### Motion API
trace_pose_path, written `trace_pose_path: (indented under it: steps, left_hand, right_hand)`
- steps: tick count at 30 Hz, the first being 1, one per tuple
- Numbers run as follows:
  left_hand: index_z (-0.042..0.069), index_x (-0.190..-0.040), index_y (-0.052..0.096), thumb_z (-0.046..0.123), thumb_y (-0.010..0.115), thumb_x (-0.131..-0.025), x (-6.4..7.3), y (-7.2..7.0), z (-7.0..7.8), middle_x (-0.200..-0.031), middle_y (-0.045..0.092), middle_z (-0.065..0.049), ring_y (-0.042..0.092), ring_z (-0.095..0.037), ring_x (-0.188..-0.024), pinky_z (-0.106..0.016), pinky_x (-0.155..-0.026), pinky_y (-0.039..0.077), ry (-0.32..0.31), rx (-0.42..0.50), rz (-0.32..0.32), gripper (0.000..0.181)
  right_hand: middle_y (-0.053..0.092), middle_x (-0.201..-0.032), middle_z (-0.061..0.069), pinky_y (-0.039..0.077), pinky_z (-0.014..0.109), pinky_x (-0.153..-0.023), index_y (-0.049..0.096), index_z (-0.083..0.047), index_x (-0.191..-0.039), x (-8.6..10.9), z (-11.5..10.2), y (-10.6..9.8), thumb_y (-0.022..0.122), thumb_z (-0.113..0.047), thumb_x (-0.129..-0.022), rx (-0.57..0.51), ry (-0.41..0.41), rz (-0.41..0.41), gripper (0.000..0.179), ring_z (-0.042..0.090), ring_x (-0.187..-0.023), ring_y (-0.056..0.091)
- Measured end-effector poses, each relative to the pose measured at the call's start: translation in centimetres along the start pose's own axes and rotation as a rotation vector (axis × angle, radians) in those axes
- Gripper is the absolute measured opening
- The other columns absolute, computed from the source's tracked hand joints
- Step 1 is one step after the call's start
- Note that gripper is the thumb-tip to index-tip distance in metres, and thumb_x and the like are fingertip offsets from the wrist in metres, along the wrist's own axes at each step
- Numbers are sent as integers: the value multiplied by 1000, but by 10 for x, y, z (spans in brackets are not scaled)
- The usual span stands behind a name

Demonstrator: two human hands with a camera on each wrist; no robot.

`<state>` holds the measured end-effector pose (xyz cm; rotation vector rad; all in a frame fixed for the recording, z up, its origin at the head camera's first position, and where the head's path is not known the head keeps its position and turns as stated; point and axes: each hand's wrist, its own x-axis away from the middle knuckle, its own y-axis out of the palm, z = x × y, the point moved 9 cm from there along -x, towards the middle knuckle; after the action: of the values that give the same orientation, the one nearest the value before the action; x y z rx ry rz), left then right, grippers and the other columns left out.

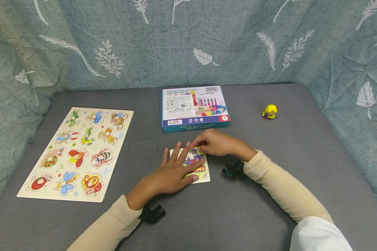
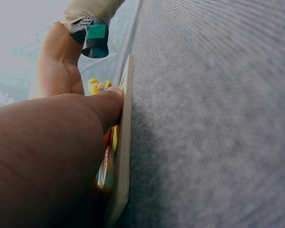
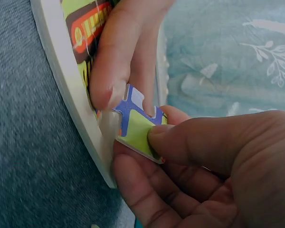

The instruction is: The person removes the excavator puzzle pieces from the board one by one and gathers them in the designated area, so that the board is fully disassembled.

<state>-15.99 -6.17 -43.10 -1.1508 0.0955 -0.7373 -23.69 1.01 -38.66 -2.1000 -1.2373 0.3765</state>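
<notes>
A small jigsaw puzzle (image 1: 204, 178) with a pale wooden edge and a colourful picture lies flat on the grey table. My left hand (image 1: 172, 174) rests on it with fingers spread and straight, covering much of the picture. At the puzzle's far right corner, my right hand (image 1: 216, 143) pinches a jigsaw piece (image 3: 140, 130) between thumb and fingers. Green and purple-blue colour the piece, which is tilted up at the board's edge (image 3: 69, 102) in the right wrist view. A left fingertip (image 3: 107, 95) is right beside it. In the left wrist view, the left thumb (image 2: 107, 107) lies over the board.
A larger wooden insect peg puzzle (image 1: 78, 153) lies to the left. Behind the hands sits a bead-set box (image 1: 194, 108). A small yellow toy (image 1: 270, 111) stands at the back right. Patterned blue-green cloth (image 1: 176, 52) hangs behind the table.
</notes>
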Motion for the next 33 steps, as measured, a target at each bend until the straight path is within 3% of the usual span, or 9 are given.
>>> trace_pose_path:
  steps: [9, 21, 33]
  left_hand:
    - [39, -153, 28, 50, 40, -102, 1, -1, -1, -161, -16, -9, -24, -32, -142, -63, -106, -12, -9, -6, 0, 53]
    - [39, -152, 30, 49, 41, -102, 2, -2, 0, -161, -12, -10, -21, -34, -143, -64, -107, -10, -5, -9, 4, 53]
    - [40, -152, 29, 50, 42, -101, 2, -3, 1, -161, -12, -10, -22, -32, -143, -63, -107, -12, -11, -9, 5, 53]
  right_hand:
    - [71, -97, 5, 48, 26, -72, 73, 1, -107, 4, -1, -10, 57, 10, -89, 41, -32, 43, 25, 10, -78, 56]
    - [71, -97, 6, 44, 27, -61, 74, 0, -104, 16, 5, -22, 56, 8, -91, 39, -40, 85, 24, 9, -64, 51]
    - [71, -100, 7, 44, 28, -65, 74, 1, -105, 27, 15, -32, 56, 8, -91, 41, -5, 107, 24, 12, -72, 52]
